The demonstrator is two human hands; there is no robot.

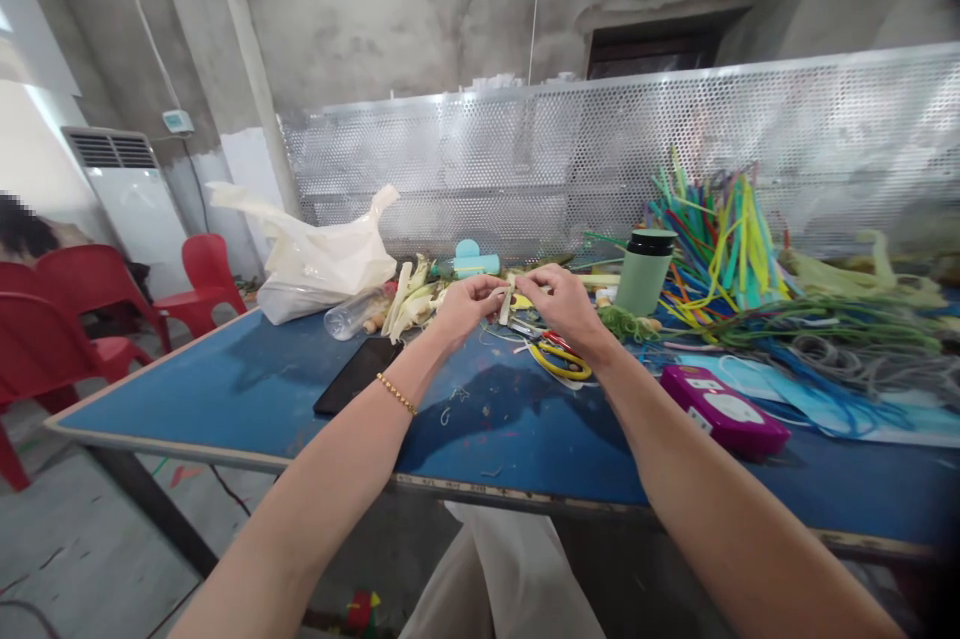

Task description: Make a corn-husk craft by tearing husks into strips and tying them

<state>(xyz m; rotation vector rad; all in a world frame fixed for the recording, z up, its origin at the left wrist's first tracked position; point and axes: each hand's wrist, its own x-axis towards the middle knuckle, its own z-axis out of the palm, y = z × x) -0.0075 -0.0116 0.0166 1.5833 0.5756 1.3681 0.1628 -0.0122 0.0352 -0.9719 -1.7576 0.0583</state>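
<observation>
In the head view, both hands meet over the far half of the blue table point(225, 399), near the middle of the picture, with a pale strip point(506, 305) between them. The strip's long axis runs nearly up and down in the picture, leaning a little: its upper end tips slightly right, toward the right hand point(561, 301), and its lower end points down toward the table and slightly left. Whether it stands upright or slopes away from the person, I cannot tell.

The left hand point(466, 307) comes in from the lower left, its thumb and fingers drawn together on the strip's left side; a gold bracelet point(396, 393) circles that forearm. The right hand pinches the strip from the other side, knuckles up, its fingers pointing left. The fingertips of the two hands nearly meet, and both forearms stretch forward, converging from the lower corners.

Scissors point(583, 371) with yellow handles lie just below the right hand. A dark flat slab point(349, 381) lies beside the left forearm, pale husks point(414, 307) sit left of the left hand, and a green cup point(643, 279) stands right of the right hand.
</observation>
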